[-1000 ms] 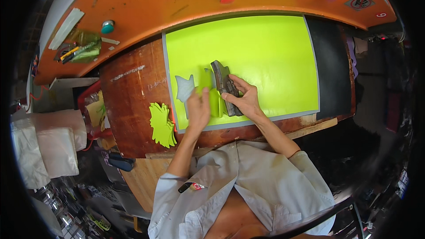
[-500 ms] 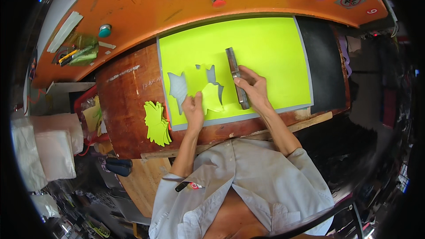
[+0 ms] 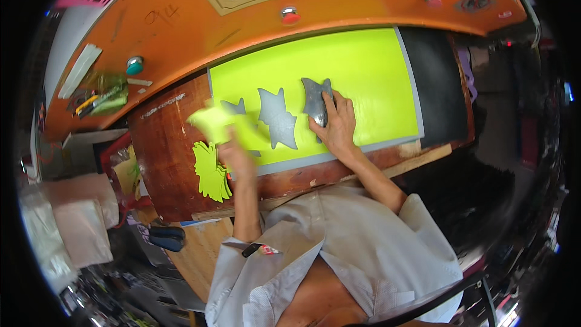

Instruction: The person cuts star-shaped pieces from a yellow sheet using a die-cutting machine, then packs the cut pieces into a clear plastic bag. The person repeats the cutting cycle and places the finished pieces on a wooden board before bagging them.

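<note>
Nearest to me, at lower centre of the frame, both my forearms rise from my grey shirt toward the bench. My left hand [image 3: 235, 156], left of centre, is blurred; it is closed on a cut yellow-green piece [image 3: 225, 124], lifted just above the left edge of the sheet, and the exact finger positions cannot be told. Directly below and left of that hand, a stack of cut yellow-green pieces [image 3: 210, 171] lies on the brown wooden board [image 3: 163, 145], placed within short reach of the left hand, presumably so each removed piece can be dropped there without stretching. My right hand [image 3: 336, 126], at centre frame, lies palm-down with fingers extended and spread over a grey metal cutting die [image 3: 316, 104]; the wrist is low and the hand rests on the tool rather than wrapping it, a pose that appears to hold the die flat against the material. The die stands on the yellow-green sheet [image 3: 363, 79], which covers most of a grey cutting pad [image 3: 339, 156]. Two star-like grey openings [image 3: 276, 118] show in the sheet left of the die, where the pad is exposed. Farther up, the orange machine housing [image 3: 181, 30] curves across the top of the frame with a red button [image 3: 290, 16] at upper centre and a teal button [image 3: 134, 64] at upper left.
</note>
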A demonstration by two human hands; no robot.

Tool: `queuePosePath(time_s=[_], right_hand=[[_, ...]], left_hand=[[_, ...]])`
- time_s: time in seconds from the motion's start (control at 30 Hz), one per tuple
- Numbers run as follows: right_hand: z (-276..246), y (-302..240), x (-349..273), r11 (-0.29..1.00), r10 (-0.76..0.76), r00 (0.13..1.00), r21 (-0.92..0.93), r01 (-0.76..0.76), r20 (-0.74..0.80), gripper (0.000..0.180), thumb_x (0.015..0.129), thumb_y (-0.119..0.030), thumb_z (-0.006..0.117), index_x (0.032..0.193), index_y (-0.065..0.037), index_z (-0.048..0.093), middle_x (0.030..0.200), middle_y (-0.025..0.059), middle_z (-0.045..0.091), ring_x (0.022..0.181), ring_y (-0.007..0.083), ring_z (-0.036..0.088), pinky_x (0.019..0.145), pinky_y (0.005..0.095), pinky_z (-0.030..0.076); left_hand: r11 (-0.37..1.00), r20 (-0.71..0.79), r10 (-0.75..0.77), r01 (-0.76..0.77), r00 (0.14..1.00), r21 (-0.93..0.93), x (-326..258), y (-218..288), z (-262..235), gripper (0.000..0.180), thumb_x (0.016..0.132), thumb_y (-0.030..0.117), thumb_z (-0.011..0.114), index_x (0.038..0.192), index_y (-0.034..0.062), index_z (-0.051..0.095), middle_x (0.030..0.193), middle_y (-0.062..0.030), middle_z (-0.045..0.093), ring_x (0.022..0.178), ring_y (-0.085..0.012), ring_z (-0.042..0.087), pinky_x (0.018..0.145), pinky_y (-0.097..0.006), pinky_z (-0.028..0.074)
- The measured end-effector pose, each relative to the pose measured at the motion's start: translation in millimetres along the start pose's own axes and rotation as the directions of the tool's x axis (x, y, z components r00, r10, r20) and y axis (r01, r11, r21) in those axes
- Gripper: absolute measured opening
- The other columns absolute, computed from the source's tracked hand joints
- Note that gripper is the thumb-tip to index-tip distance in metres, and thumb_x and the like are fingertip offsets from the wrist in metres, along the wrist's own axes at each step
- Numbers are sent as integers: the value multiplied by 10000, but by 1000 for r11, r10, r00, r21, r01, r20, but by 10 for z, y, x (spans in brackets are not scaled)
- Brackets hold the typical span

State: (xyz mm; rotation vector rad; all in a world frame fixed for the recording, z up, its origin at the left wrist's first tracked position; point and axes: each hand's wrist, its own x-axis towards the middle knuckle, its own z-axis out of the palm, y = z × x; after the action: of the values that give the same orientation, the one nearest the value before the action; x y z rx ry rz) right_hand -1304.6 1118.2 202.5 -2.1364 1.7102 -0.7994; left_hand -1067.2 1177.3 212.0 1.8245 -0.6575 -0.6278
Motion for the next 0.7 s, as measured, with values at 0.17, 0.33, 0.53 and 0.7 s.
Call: queuePosePath(time_s=[0.17,0.33,0.53,0.7], right_hand=[[-7,-76,108,1000,18,1000,-3,-18,-13,693,729,-226,873,1314,65,641,1338,260,592,1108,418,553,950,490,500],[236,-176,152,999,-19,999,-43,18,-26,672,731,-225,868,1298,54,640,1343,281,571,1128,441,537,950,521,484],[175,-204,386,999,47,997,30,-45,-55,662,747,-225,867,1293,64,628,1369,275,545,1185,442,511,987,515,461],[91,-182,708,991,-113,956,40,129,-270,536,782,-194,845,1225,35,649,1332,226,584,1175,420,533,973,507,469]], left_hand=[[983,112,-94,110,989,-147,-299,76,-596,391,1063,314,630,1049,-71,694,946,-53,700,825,-125,614,733,-323,505],[985,210,-158,170,965,-42,-1004,-347,-581,284,1039,219,668,1020,-62,706,936,-31,699,853,-96,565,760,-310,480],[994,130,12,2,991,-111,-1338,-529,-358,224,1021,156,681,968,-56,730,835,-92,739,757,-153,642,687,-367,492],[927,119,326,-342,938,156,-990,-622,-24,243,1020,174,664,980,-58,723,791,-209,715,673,-246,659,635,-401,493]])
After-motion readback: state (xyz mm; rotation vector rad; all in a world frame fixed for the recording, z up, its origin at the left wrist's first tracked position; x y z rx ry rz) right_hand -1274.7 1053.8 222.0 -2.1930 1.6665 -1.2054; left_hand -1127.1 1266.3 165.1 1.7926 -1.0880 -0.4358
